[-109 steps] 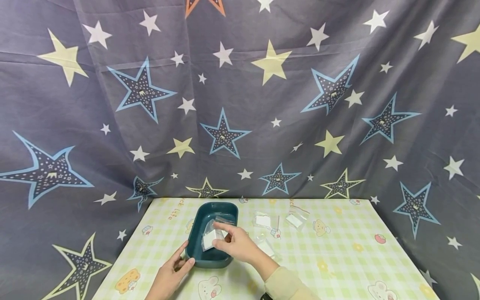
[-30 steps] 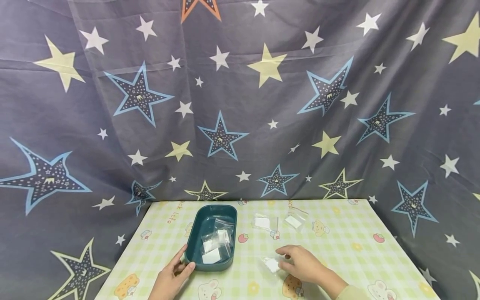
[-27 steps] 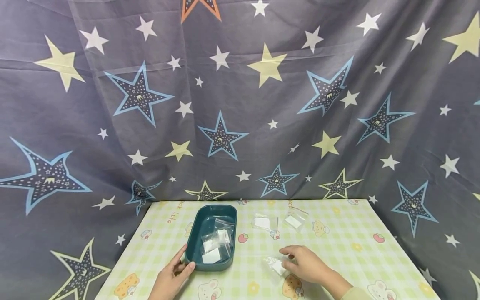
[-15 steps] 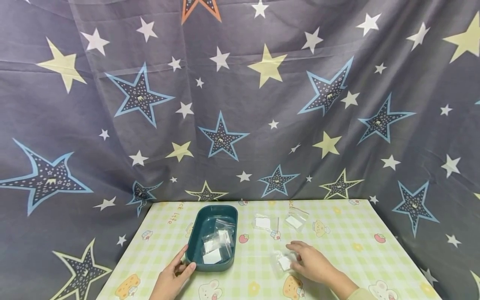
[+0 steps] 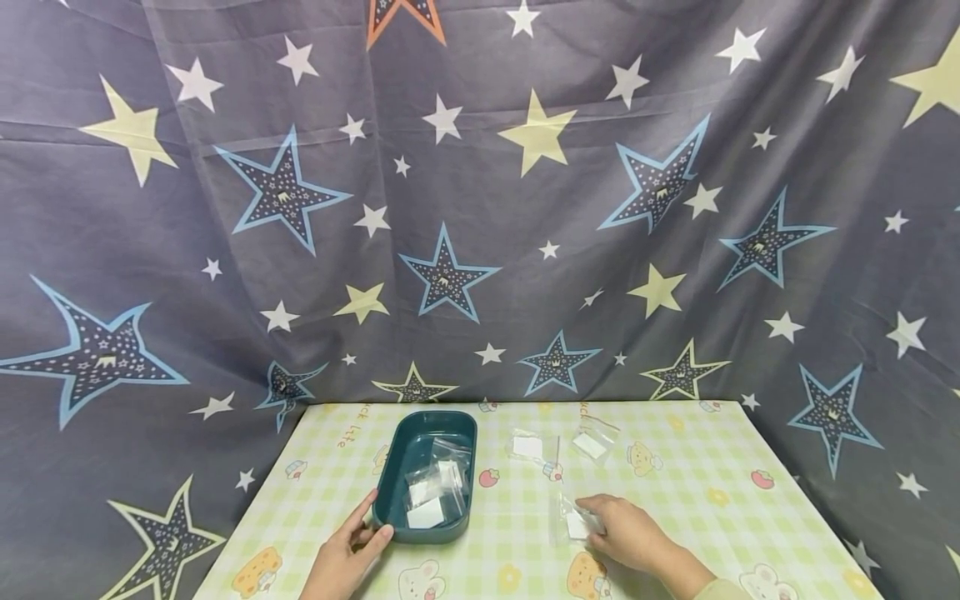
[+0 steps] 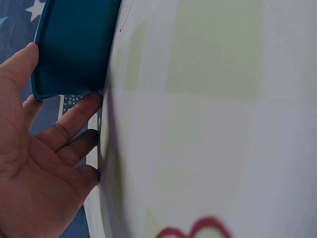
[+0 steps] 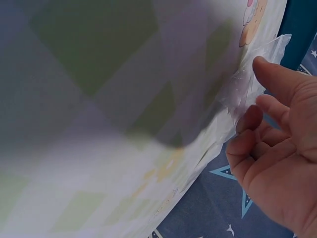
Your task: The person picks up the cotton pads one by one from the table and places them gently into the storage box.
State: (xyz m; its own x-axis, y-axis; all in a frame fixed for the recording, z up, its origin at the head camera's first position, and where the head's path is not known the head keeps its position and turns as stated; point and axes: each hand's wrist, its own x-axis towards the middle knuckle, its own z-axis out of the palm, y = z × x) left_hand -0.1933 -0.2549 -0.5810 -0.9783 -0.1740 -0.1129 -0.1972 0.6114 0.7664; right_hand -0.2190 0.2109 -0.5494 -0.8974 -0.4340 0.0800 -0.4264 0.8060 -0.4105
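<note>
My left hand (image 5: 345,552) rests at the near-left corner of a dark teal tray (image 5: 429,537). Its thumb and fingers touch the outside of the tray in the left wrist view, fairly straight and spread. Inside the tray lie several clear zip bags (image 5: 426,512) with white contents, overlapping near its front. Right of the tray, my right hand (image 5: 628,535) pinches the edge of another clear zip bag (image 5: 576,525) with a white piece in it. The right wrist view shows that crinkled bag (image 7: 233,96) at the thumb and curled fingers; the hand partly hides it.
Two more zip bags, one flat (image 5: 527,447) and one tilted (image 5: 590,445), lie farther back on the table. A green checked cloth (image 5: 697,542) with cartoon prints covers the table. Behind hangs a grey curtain (image 5: 480,183) with stars.
Earlier my right hand was over the tray with a bag. Since then it has gone to the near bag, which has slid to the right with it. My left hand stays at the tray.
</note>
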